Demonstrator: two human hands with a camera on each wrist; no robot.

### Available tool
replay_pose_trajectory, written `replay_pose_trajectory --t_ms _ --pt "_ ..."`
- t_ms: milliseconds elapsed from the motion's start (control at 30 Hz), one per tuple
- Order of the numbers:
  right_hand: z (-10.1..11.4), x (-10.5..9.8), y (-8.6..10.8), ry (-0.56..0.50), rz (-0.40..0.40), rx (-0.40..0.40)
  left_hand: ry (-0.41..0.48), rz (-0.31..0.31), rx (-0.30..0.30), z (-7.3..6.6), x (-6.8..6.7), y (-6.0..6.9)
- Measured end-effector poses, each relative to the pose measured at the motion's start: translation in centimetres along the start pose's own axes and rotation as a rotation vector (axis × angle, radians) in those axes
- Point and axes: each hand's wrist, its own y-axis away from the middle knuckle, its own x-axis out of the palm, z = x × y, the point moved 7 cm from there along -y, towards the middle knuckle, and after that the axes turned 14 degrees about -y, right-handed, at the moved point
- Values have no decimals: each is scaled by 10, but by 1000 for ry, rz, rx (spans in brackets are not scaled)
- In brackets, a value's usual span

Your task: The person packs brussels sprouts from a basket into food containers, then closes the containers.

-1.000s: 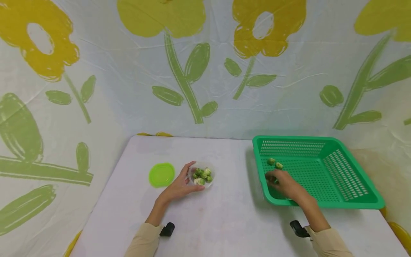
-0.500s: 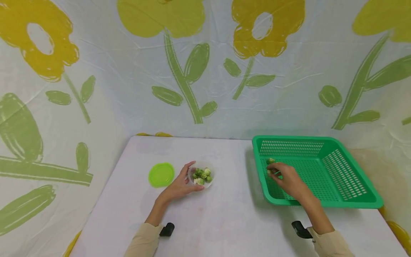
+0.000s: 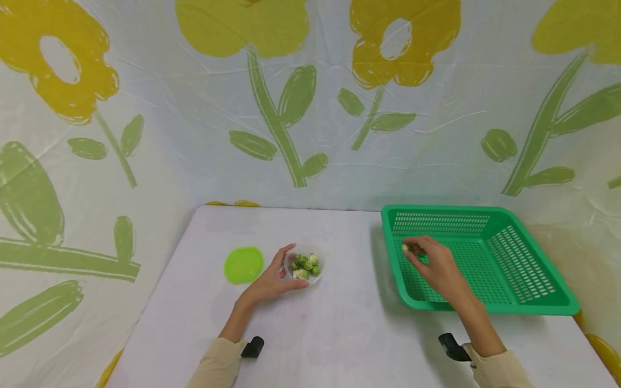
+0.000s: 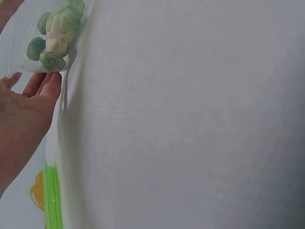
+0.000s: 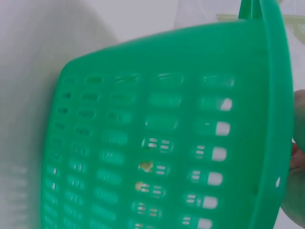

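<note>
A clear round container (image 3: 317, 275) holding several Brussels sprouts (image 3: 303, 262) stands on the white table. My left hand (image 3: 268, 281) grips its left side, thumb in front and fingers behind; the left wrist view also shows this hand (image 4: 24, 114) against the container (image 4: 28, 62). Over the left part of the green basket (image 3: 485, 308), my right hand (image 3: 436, 267) pinches a sprout (image 3: 405, 247) between fingertips and thumb. The right wrist view shows the basket wall (image 5: 167, 52), with part of the right hand (image 5: 298, 191) behind its rim.
A lime-green lid (image 3: 243, 264) lies on the table (image 3: 310, 339) left of the container. The basket stands at the table's right side. A flower-printed sheet (image 3: 204, 178) hangs behind the table and along its left.
My right hand has moved toward the basket's far left corner, and the sprouts seen there earlier no longer show apart from the hand. My left hand and the container have stayed in place.
</note>
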Motion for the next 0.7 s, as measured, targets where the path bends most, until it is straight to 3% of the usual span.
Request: replay_pose_trajectory --t_ms 300,700 --pt "6 8 -7 -62 -39 5 7 4 -1 0 0 1" --pt "20 33 -14 -169 -39 -46 10 4 0 0 1 1"
